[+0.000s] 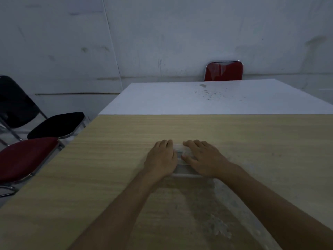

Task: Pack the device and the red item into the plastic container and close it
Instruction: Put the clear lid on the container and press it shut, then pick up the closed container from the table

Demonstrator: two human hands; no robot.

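Under both palms, at the middle of the pale wood-grain bench point(108, 159), lies the clear rectangular plastic container point(182, 170), its lid seemingly in place. Neither grip is grasping anything: the left hand point(161, 159) and right hand point(203, 160) lie flat, fingers spread and pointing away from the body, pressing down on the 2 ends of the lid. The container's long axis appears to run away from the person, though only a strip shows between the hands. The 2 hands are equally near, 1 on each side. Both forearms reach straight forward, wrists low. The device and red item cannot be made out; they are probably inside, hidden by the hands. I judge this the closing step: pressing evenly along the rim should seat the lid.
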